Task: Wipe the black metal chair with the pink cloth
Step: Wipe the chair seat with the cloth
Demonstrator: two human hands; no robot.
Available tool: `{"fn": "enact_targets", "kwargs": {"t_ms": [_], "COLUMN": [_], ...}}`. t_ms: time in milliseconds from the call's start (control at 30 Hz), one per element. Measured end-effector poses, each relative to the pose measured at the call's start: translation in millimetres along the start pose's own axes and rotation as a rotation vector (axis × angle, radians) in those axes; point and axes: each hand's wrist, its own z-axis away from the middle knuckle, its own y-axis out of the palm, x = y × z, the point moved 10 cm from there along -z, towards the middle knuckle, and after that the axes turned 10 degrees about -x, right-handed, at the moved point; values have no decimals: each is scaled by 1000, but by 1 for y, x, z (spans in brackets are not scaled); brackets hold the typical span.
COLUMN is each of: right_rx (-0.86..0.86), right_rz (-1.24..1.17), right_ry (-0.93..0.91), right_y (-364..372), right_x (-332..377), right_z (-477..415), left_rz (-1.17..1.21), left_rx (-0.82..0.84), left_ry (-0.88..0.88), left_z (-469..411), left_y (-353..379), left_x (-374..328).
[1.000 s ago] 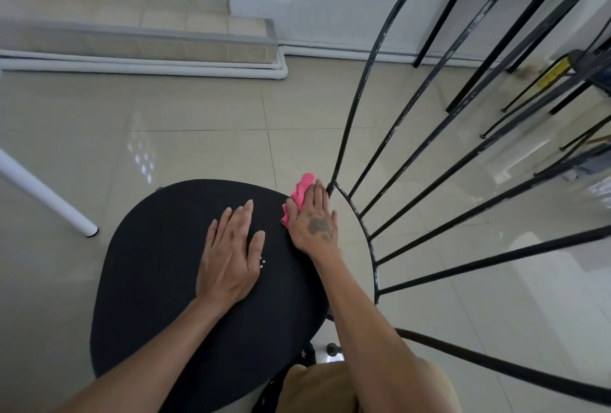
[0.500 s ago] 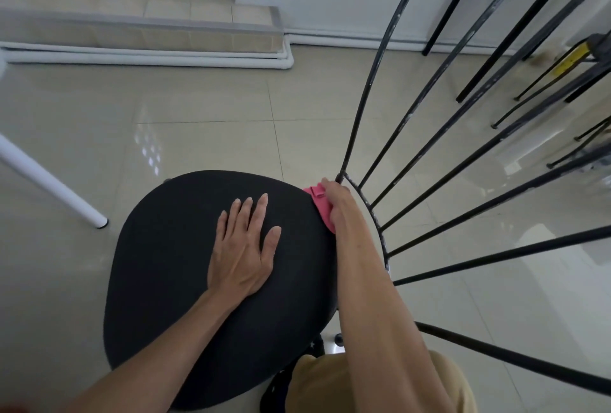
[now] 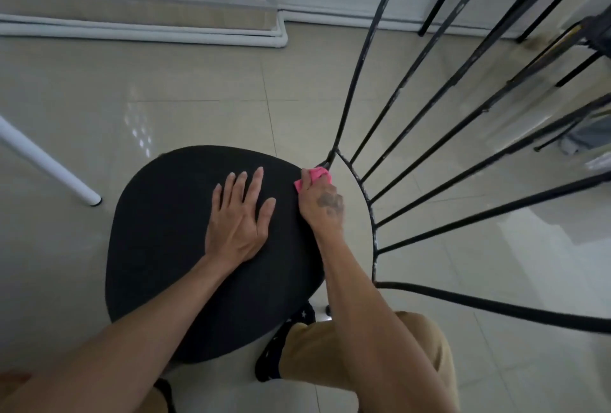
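The black metal chair has a round dark seat (image 3: 158,247) and a fan of thin black back bars (image 3: 426,134) rising to the right. My left hand (image 3: 239,217) lies flat on the seat with fingers spread. My right hand (image 3: 322,204) grips the pink cloth (image 3: 317,176) at the seat's right rear edge, right where the outer back bar meets the frame. Most of the cloth is hidden under my fingers.
A white table leg (image 3: 49,164) slants down to the floor left of the chair. A low tiled step (image 3: 139,12) runs along the back wall. More black metal legs (image 3: 545,32) stand at the upper right. My knee in tan shorts (image 3: 357,356) is under the seat's right side.
My right hand slid the pink cloth from the top of the seat to its right rear edge, curling round it by the bar joint. My left hand stayed flat on the seat.
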Motion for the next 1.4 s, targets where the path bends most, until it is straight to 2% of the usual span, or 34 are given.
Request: {"fn": "enact_targets", "kwargs": {"t_ms": [133, 300, 433, 500, 600, 667, 700, 767, 800, 900, 1033, 1100, 1233, 1400], "right_rx": [-165, -101, -75, -65, -23, -105, -105, 73, 109, 94, 217, 194, 98, 71], "right_rz": [158, 73, 158, 173, 311, 366, 330, 218, 166, -52, -10, -30, 8, -61], "right_ry": [-127, -90, -137, -197, -322, -349, -341, -248, -224, -59, 83, 48, -155, -85], "right_y": [-8, -9, -16, -21, -30, -46, -48, -32, -27, -34, -28, -30, -37, -35], "right_x": [-4, -30, -53, -66, -82, -83, -81, -85, -85, -83, -84, -85, -92, -87], "right_z": [58, 109, 154, 174, 198, 204, 203, 200, 197, 169, 146, 159, 201, 183], "left_rz": [35, 164, 162, 198, 232, 194, 172, 148, 137, 123, 106, 101, 93, 98], "left_rx": [-4, -16, -91, -56, 26, 62, 68, 72, 68, 61, 53, 50, 42, 41], "left_ry": [-10, 2, 116, 175, 138, 118, 115, 113, 115, 121, 129, 129, 133, 132], "left_z": [-1, 0, 18, 35, 56, 63, 63, 62, 62, 62, 63, 62, 62, 63], "left_y": [1, -8, -26, -19, -1, 8, 11, 13, 13, 12, 9, 8, 9, 11], "left_x": [5, -1, -26, -48, -63, -63, -62, -60, -60, -62, -64, -64, -65, -63]}}
